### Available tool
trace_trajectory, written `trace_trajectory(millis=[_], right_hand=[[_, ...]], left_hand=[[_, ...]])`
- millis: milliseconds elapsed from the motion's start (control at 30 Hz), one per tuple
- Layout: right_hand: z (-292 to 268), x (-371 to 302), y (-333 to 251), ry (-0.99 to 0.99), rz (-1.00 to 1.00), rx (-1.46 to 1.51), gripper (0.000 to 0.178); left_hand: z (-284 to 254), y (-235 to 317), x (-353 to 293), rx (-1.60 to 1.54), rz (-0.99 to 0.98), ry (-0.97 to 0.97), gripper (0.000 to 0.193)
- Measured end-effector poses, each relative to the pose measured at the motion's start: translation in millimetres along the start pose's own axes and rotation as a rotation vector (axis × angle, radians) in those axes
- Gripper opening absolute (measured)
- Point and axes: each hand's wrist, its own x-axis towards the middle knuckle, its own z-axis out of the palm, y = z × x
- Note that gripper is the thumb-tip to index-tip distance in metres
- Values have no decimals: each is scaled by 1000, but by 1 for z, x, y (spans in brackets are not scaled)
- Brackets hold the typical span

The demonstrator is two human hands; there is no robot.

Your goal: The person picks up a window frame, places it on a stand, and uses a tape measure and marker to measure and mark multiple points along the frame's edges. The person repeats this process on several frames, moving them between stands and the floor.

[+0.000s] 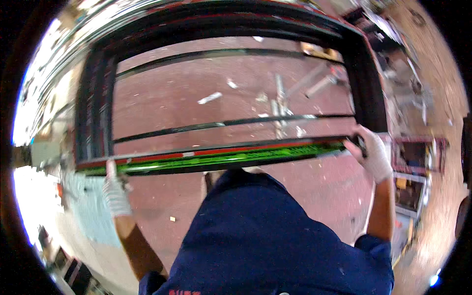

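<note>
A large black rectangular frame (366, 81), like a window frame, spans the view in front of my body. Along its near side runs a shiny green strip (221, 160) with a red line above it. My left hand (117, 194), in a whitish glove with bare fingertips, is closed on the near left corner. At the near right corner, my right hand (374, 156), gloved the same way, has its fingers wrapped round the edge. The undersides of both grips are hidden, and the picture is slightly smeared by motion.
Through the frame's opening show dark bars (231, 123) and the reddish floor (167, 105) with scattered scraps (210, 98). Long profiles (54, 73) are stacked at the left. Smaller frames (410, 194) and assorted parts stand at the right. A pale green sheet (93, 211) lies at the lower left.
</note>
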Motion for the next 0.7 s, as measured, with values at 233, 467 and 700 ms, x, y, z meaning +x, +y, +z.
trace_trajectory(millis=[233,467,700], right_hand=[[21,-5,3,39,147,-157,27],[19,-10,4,10,167,-196,25],[19,-5,5,-20,147,-176,24]], left_hand=[[19,23,35,-126,-23,-76,54],[22,13,30,-185,-23,-80,48],[20,26,-1,-204,3,-117,44]])
